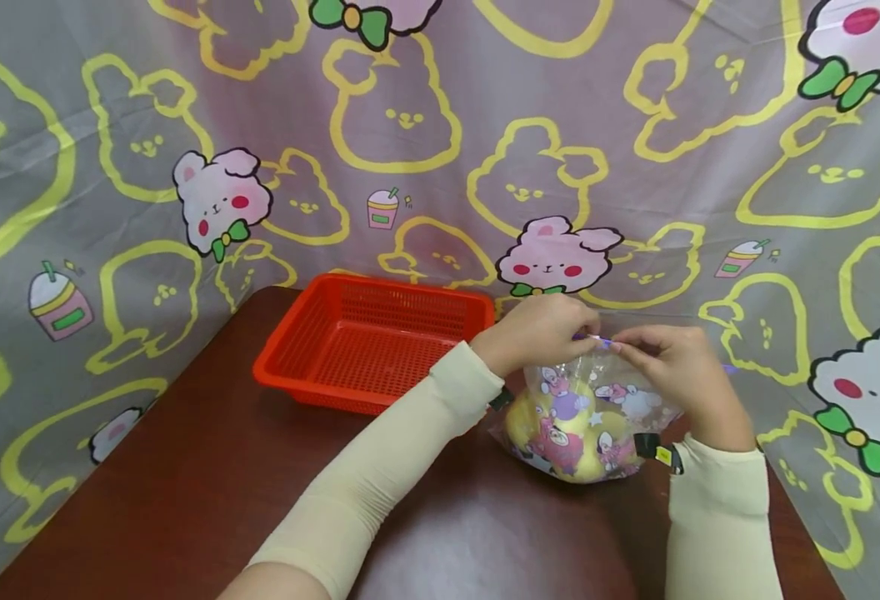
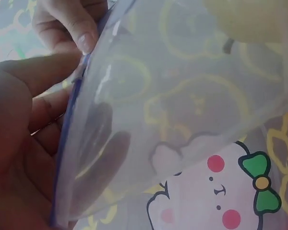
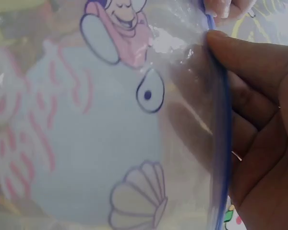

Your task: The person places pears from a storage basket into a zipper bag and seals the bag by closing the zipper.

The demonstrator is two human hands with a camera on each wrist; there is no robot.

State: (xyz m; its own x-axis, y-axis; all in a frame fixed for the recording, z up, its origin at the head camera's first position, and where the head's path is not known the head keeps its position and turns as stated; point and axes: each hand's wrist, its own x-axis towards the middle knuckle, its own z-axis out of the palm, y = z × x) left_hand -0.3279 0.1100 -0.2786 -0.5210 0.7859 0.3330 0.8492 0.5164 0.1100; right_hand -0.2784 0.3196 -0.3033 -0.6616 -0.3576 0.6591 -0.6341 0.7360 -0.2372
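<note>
A clear zip bag [image 1: 597,417] printed with cartoon figures stands on the table, with yellow fruit [image 1: 586,467] inside. One of these fruits [image 2: 259,21] shows a short dark stem in the left wrist view. My left hand [image 1: 548,333] pinches the bag's blue-purple zip edge [image 2: 67,124] at the top. Close beside it, my right hand [image 1: 668,358] pinches the same edge, thumb on the near side. In the right wrist view, fingers [image 3: 192,139] of the right hand show through the clear film behind the zip. The thumbs of both hands are nearly together along the edge.
A red plastic basket [image 1: 278,371] with perforated walls stands to the left of the bag, partly behind my left forearm. The brown table [image 1: 185,492] runs back to a grey curtain [image 1: 425,100] with rabbit and bear outlines, just behind the bag.
</note>
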